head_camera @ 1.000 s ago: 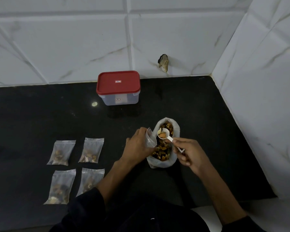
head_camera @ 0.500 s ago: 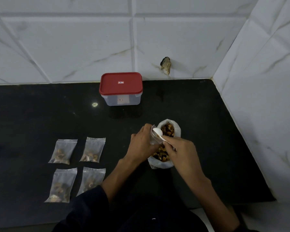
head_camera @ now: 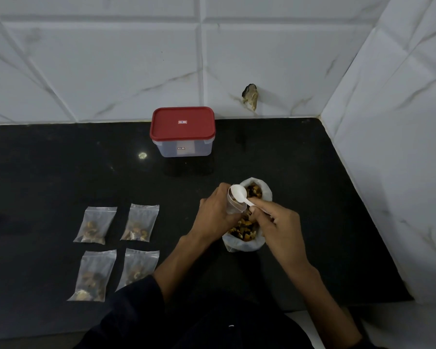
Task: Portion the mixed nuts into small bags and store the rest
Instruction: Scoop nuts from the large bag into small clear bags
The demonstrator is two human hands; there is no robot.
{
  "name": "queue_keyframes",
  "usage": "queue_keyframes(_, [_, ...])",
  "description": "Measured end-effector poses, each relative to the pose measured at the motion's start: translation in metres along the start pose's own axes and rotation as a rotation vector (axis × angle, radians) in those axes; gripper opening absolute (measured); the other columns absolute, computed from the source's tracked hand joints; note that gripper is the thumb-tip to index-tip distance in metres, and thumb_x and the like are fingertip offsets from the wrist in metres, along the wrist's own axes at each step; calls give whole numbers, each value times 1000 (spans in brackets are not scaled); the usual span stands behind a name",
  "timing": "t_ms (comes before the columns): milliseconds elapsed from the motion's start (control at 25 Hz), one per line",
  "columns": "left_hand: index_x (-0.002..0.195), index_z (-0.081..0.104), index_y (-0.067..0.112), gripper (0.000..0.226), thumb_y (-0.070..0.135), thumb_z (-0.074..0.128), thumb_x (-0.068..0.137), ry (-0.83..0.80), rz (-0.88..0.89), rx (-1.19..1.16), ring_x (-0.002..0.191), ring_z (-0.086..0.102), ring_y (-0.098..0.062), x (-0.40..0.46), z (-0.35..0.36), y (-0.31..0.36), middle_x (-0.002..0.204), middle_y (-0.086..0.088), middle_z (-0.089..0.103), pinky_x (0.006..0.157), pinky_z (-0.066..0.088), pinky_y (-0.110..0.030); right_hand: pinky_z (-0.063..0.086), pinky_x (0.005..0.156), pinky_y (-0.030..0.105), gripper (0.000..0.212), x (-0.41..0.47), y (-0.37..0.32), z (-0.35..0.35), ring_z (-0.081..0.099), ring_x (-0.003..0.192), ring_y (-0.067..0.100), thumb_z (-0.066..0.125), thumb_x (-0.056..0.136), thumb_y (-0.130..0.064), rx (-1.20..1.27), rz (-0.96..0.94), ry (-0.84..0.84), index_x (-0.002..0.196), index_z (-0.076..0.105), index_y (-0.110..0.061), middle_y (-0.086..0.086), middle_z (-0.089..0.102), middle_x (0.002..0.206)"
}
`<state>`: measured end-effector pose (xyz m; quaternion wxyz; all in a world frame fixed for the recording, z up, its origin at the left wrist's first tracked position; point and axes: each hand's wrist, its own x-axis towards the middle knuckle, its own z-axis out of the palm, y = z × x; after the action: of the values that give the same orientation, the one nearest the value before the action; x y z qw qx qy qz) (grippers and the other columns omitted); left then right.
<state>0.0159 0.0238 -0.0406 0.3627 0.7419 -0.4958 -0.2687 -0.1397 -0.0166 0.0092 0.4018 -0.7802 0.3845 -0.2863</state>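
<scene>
A large open plastic bag of mixed nuts (head_camera: 244,244) stands on the black counter at centre right. My left hand (head_camera: 215,212) grips a small clear zip bag (head_camera: 234,206) just left of it, mouth up. My right hand (head_camera: 275,224) pinches the handle of a white plastic spoon (head_camera: 239,193), whose bowl is turned over at the mouth of the small bag. Several filled small bags (head_camera: 96,225) lie flat in two rows at the left.
A clear storage container with a red lid (head_camera: 183,131) stands shut at the back of the black counter (head_camera: 61,167), by the white tiled wall. A second tiled wall closes the right side. My dark sleeve covers the front edge.
My right hand carried the spoon with nuts from over the large bag to the small bag and tipped it. The left hand kept holding the small bag.
</scene>
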Motion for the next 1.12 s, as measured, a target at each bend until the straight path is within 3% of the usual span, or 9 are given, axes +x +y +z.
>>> queue_keyframes(80, [114, 44, 25, 45, 43, 68, 81, -6, -4, -10, 99, 58, -6, 0, -1, -2, 107, 11, 57, 92, 48, -47, 43, 55, 10, 24, 2, 1, -3, 58, 56, -6, 56, 95, -10, 140, 152, -23, 111, 69, -22, -23, 62, 62])
queue_keyframes(240, [115, 44, 29, 44, 38, 71, 81, 27, 15, -92, 100, 57, -2, -5, -5, -5, 108, 12, 56, 90, 51, -37, 40, 47, 11, 24, 6, 14, -11, 54, 50, -2, 54, 95, -13, 196, 256, 12, 114, 68, -21, -3, 69, 78])
queue_keyframes(320, [110, 43, 37, 42, 40, 72, 80, 91, 12, -183, 99, 57, 0, -7, -8, -6, 108, 11, 56, 85, 53, -28, 38, 43, 13, 24, 7, 22, -16, 51, 45, 2, 54, 96, -12, 178, 285, 21, 114, 67, -22, 0, 68, 75])
queue_keyframes(400, [105, 41, 44, 41, 46, 72, 79, 143, -26, -283, 95, 59, 1, -10, -9, -10, 106, 11, 57, 81, 53, -26, 41, 44, 14, 23, 5, 30, -19, 54, 48, 2, 54, 95, -10, 37, 251, 1, 110, 68, -20, -2, 67, 72])
queue_keyframes(600, [112, 42, 33, 45, 48, 70, 80, 208, -40, -275, 91, 58, 1, -11, -4, -23, 103, 11, 56, 78, 53, -24, 50, 65, 21, 21, 4, 56, -14, 63, 72, 8, 56, 94, -11, -357, 177, -103, 109, 70, -11, 2, 69, 82])
queue_keyframes(760, [117, 40, 32, 49, 47, 69, 80, 158, -31, -229, 97, 56, 3, -9, 1, -28, 107, 14, 54, 77, 48, -16, 47, 59, 22, 19, 6, 65, -7, 62, 69, 9, 54, 95, -15, -404, 219, -159, 103, 71, -15, 2, 67, 79])
queue_keyframes(920, [122, 41, 27, 53, 47, 69, 81, 12, -108, -181, 103, 57, -3, -1, 5, -34, 113, 11, 56, 82, 51, -22, 37, 53, 18, 17, 9, 66, 5, 57, 65, 9, 52, 96, -17, -549, 243, -236, 90, 68, -13, -2, 58, 72])
queue_keyframes(1120, [129, 39, 18, 59, 44, 67, 84, -82, -156, -10, 103, 62, -16, 16, 14, -33, 118, -3, 61, 87, 54, -37, 53, 66, 25, 16, 11, 65, 15, 63, 75, 11, 51, 97, -21, -576, 299, -252, 96, 66, -15, 2, 65, 86])
